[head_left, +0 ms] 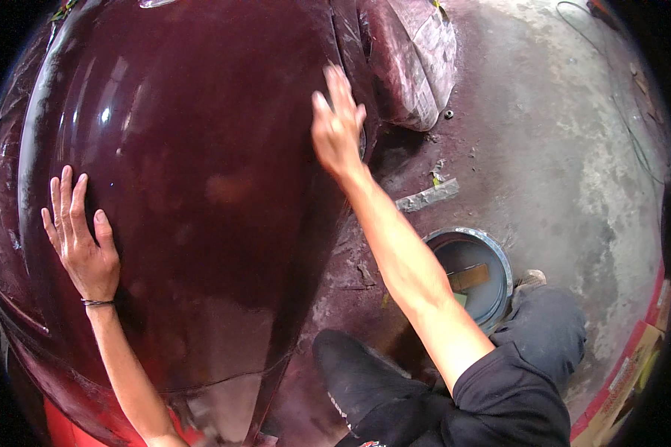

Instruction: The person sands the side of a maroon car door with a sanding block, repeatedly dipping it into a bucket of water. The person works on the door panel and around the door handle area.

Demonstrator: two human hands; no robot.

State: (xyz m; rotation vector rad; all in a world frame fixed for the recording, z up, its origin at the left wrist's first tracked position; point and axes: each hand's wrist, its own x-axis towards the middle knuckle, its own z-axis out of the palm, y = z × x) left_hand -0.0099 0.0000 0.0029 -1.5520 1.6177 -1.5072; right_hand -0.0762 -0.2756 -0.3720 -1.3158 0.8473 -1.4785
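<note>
A glossy dark maroon car body panel [201,149] fills the left and middle of the view. Flat on its left part lies my left hand [84,237], fingers spread, with a thin dark band at the wrist. My right hand [338,127] is farther out, by the panel's right edge, its fingers stretched out and slightly blurred. No tool shows in either hand. A small greyish edge shows beside the right palm; I cannot make out what it is. Below my right forearm stands a round bucket [508,277] of cloudy water with a brown block [470,277] in it.
A dusty, plastic-covered bulge [417,67] juts out at the upper right of the car. On the stained concrete floor [559,171] lie a grey tape strip [429,195], crumbs of debris and a thin cable [626,123]. Cardboard with a red edge [622,365] lies at the lower right.
</note>
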